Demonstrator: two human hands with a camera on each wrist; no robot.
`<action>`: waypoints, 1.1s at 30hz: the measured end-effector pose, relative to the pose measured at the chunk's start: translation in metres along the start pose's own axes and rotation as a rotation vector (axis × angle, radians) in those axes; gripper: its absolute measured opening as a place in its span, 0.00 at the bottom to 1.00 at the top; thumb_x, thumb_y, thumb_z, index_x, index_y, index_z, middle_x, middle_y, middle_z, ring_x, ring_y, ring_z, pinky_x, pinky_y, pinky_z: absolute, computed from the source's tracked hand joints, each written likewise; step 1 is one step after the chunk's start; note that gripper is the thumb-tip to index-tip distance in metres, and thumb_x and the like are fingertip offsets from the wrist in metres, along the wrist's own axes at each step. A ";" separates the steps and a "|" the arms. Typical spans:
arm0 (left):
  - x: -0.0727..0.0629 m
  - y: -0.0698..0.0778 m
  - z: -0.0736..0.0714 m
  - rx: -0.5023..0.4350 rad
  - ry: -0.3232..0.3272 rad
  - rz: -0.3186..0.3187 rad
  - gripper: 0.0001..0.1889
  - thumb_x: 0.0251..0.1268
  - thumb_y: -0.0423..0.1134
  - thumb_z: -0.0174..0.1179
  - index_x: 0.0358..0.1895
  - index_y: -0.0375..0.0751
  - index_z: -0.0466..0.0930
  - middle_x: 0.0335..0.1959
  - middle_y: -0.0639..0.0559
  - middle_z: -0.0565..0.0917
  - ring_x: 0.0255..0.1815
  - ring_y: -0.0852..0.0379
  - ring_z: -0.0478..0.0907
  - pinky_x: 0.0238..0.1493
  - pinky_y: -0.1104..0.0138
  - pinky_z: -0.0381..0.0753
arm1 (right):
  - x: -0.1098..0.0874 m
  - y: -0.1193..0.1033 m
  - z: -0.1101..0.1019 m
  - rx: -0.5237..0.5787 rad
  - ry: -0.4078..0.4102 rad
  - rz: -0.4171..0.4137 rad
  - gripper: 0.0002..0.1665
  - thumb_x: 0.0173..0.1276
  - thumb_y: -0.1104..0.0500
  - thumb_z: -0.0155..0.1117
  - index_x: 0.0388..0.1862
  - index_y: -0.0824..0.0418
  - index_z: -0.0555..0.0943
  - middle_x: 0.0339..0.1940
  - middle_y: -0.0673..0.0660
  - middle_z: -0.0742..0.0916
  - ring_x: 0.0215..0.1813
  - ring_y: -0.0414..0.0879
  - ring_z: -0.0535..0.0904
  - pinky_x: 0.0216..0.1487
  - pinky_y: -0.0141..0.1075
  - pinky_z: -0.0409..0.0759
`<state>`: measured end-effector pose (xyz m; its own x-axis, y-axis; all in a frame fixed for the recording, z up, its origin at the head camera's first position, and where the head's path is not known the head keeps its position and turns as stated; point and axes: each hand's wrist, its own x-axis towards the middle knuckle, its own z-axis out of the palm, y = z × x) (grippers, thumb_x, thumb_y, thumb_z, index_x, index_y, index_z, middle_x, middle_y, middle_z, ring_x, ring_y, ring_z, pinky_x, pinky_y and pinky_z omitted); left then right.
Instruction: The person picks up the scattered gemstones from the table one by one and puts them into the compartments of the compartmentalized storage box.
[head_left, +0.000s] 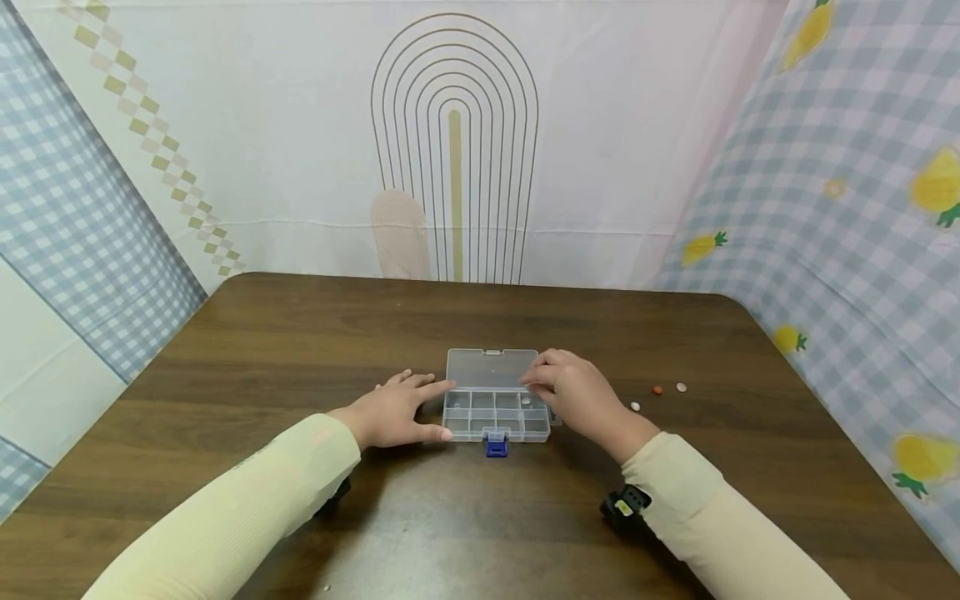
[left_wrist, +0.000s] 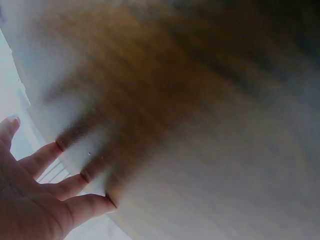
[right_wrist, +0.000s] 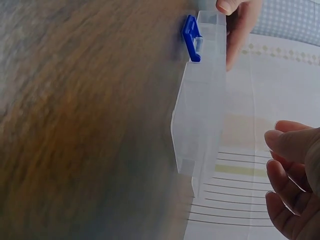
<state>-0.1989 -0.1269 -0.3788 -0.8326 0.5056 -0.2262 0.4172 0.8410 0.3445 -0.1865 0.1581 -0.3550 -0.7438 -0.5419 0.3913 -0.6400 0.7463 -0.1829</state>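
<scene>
A clear plastic compartment box [head_left: 497, 414] with a blue latch [head_left: 497, 447] stands on the table, its lid [head_left: 487, 369] folded back. My left hand [head_left: 397, 412] rests at the box's left side, fingers spread, with forefinger and thumb right at its edge. Over the back right of the box hovers my right hand [head_left: 573, 392], its thumb and bent forefinger close together. I cannot tell whether a small thing sits between those tips. Below them, a small pale piece [head_left: 526, 401] lies in a back right compartment.
Right of the box, a white piece [head_left: 635, 407], a reddish-brown piece [head_left: 657, 390] and a pale one [head_left: 681, 387] lie on the brown wooden table [head_left: 337, 333]. A tiny pale speck [head_left: 327, 587] is near the front. Patterned cloth [head_left: 600, 150] hangs behind the table.
</scene>
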 end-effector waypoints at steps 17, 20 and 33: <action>0.001 -0.001 0.001 0.007 -0.001 -0.009 0.43 0.56 0.73 0.55 0.75 0.66 0.55 0.76 0.47 0.57 0.76 0.34 0.45 0.64 0.32 0.51 | 0.011 -0.009 0.011 0.025 -0.105 0.015 0.08 0.61 0.64 0.70 0.39 0.57 0.89 0.39 0.50 0.84 0.41 0.43 0.80 0.41 0.37 0.80; 0.001 -0.002 0.001 0.003 -0.006 -0.013 0.43 0.56 0.72 0.55 0.76 0.65 0.55 0.76 0.46 0.57 0.76 0.34 0.44 0.64 0.32 0.51 | 0.012 -0.010 0.013 0.038 -0.115 0.009 0.07 0.62 0.64 0.70 0.39 0.57 0.89 0.38 0.50 0.84 0.42 0.43 0.80 0.43 0.38 0.80; 0.001 0.000 0.000 0.001 -0.004 -0.012 0.43 0.57 0.72 0.55 0.76 0.65 0.55 0.76 0.46 0.57 0.76 0.34 0.45 0.64 0.32 0.51 | 0.016 -0.012 0.018 0.041 -0.174 0.030 0.07 0.61 0.64 0.70 0.38 0.56 0.89 0.36 0.49 0.84 0.40 0.42 0.80 0.43 0.37 0.80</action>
<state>-0.2000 -0.1264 -0.3788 -0.8362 0.4962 -0.2337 0.4074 0.8471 0.3411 -0.1939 0.1335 -0.3634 -0.7826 -0.5808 0.2241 -0.6216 0.7486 -0.2307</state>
